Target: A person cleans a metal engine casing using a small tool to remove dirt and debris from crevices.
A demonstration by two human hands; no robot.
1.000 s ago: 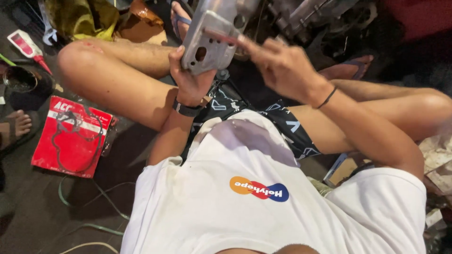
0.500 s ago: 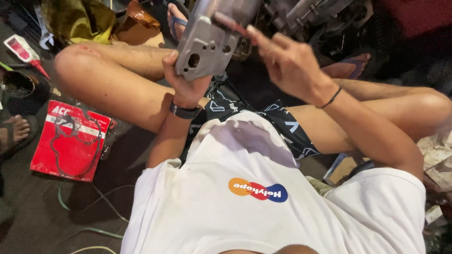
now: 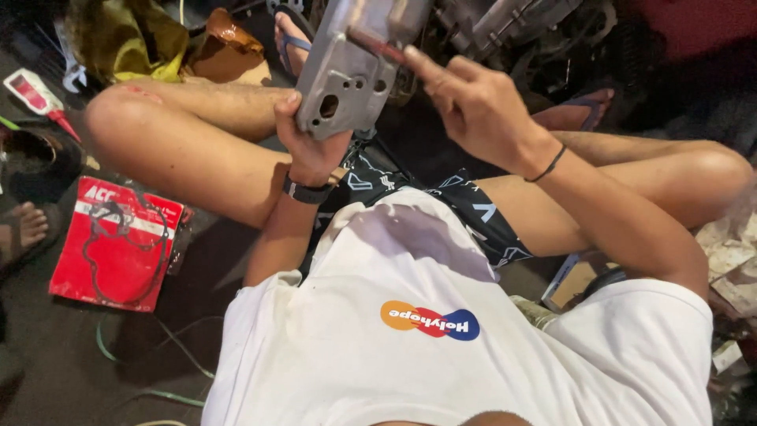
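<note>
**Grey casting held up between both hands**

I see my left hand (image 3: 309,146) gripping the lower edge of a grey cast-metal engine cover (image 3: 351,67). My right hand (image 3: 473,106) presses a thin reddish tool (image 3: 378,46) against its face. A red gasket packet (image 3: 118,241) lies on the floor nearby.

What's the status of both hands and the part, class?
Left hand grips grey metal cover from below. Right hand presses thin reddish tool onto its face. Nothing between hands.

Single head-worn view, looking steeply down the person's own chest, close on raised hands, lap and floor
</note>
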